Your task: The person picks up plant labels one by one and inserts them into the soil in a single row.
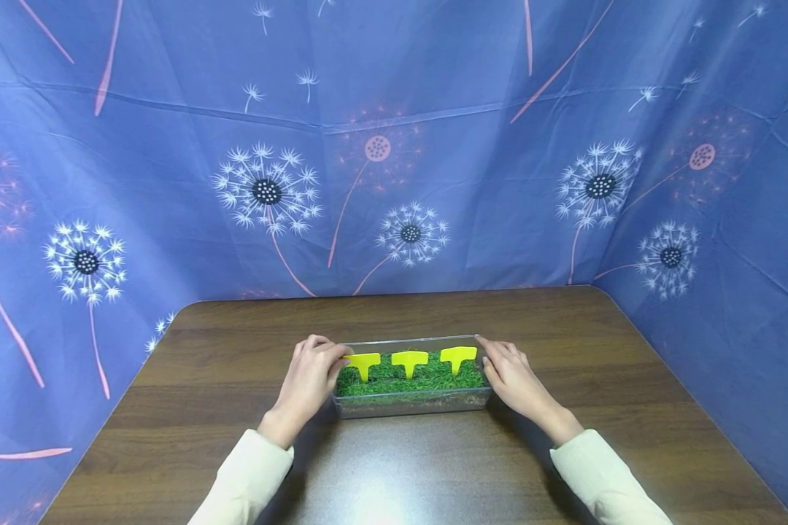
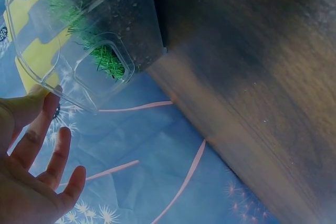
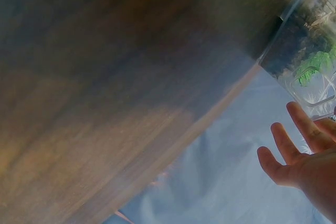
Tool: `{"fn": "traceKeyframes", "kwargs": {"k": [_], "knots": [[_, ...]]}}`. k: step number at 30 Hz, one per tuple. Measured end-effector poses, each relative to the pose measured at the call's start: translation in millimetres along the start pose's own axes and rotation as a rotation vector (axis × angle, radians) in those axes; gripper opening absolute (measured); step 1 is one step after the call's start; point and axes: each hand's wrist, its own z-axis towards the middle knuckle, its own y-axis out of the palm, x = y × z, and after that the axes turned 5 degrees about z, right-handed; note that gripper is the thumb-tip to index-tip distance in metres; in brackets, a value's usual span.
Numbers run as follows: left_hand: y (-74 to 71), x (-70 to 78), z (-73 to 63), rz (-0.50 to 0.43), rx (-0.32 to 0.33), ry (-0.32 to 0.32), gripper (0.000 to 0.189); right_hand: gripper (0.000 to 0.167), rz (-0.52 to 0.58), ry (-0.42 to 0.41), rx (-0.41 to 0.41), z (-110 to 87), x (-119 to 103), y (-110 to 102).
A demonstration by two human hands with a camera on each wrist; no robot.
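A clear plastic box (image 1: pixel 410 405) stands on the table with dark soil and green grass (image 1: pixel 427 379) inside. Along the grass, three yellow T-shaped plant labels, the left one (image 1: pixel 366 359), the middle one (image 1: pixel 410 359) and the right one (image 1: pixel 459 355), stand in a row. At the box's left end, my left hand (image 1: pixel 311 375) pinches the left label's outer edge between thumb and index finger, close to the rim; its other fingers are spread apart in the left wrist view. My right hand (image 1: pixel 515 375) touches the right end with fairly straight fingers; its thumb is mostly hidden in the right wrist view.
The brown wooden table (image 1: pixel 394 467) extends around the box on every side. Behind it and at the right hangs a blue cloth (image 1: pixel 466 146) with dandelion prints. Both forearms in pale sleeves rest low over the table's near part.
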Motion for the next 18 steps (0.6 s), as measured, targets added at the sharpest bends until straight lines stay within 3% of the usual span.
{"fn": "traceKeyframes", "kwargs": {"k": [18], "knots": [[-1.5,1.7,2.0,-0.026,-0.003,0.013,0.015,0.042,0.004,-0.003,0.003,-0.1,0.9,1.2]]}}
